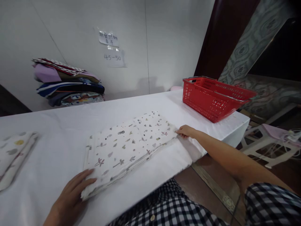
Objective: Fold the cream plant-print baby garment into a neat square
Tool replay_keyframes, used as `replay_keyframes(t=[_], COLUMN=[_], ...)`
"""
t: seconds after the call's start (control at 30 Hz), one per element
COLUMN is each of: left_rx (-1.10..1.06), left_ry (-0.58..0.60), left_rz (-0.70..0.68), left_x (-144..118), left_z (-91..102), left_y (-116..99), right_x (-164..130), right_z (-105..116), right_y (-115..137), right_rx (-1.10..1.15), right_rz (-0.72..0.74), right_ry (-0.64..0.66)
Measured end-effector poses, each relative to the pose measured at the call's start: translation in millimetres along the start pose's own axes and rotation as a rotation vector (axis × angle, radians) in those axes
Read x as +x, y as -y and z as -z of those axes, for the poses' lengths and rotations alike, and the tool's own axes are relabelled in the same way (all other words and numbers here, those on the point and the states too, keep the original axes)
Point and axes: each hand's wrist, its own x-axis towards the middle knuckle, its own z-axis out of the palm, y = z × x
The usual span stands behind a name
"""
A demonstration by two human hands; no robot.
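Folded printed cloth point(130, 144): white fabric with small scattered motifs in grey, olive and dull red (leaves, sprigs, dots). Folded into a flat rectangle of several layers; layered edges visible along the near side. Lies on the white table cover point(58, 157), set askew to the table edge, between the two hands.

Left hand point(70, 196): palm down at the near left corner of the cloth. Fingers extended and held close together, tips resting on the corner's top surface. Thumb position not discernible.

Right hand point(185, 131): at the far right corner of the cloth, forearm reaching in from the right. Fingers curled together and closed on the corner's edge, pinching it; exact fingertip contact too small to resolve.

Surroundings, relative to the fingers:
- Red plastic shopping basket point(213, 97): beyond the right fingers, on the table's right end, well apart from the cloth.
- Second folded printed cloth point(13, 155): left of the left fingers, at the picture edge.
- Stack of folded fabrics point(68, 83): far beyond the left fingers, against the wall.
- Two paper labels point(111, 48): on the wall above; lower one marked "45-50".
- Checked garment point(164, 208): on the person, below the table edge.
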Motion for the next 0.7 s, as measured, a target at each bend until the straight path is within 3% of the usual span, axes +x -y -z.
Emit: replay_keyframes(t=[0.27,0.47,0.7], left_rx=[-0.026,-0.009,-0.022], left_ry=[0.022,0.034,0.013], left_rz=[0.030,-0.002,0.012], left_x=[-3,-3,-4], left_z=[-2.4,-2.4,-3.2], left_y=[2,5,1], right_x=[-1,-5,-2], right_z=[6,7,-7], right_y=[15,43,10], right_rx=[-0.130,0.197,-0.173], right_rz=[0.052,0.160,-0.021], right_ry=[-0.020,0.012,-0.020])
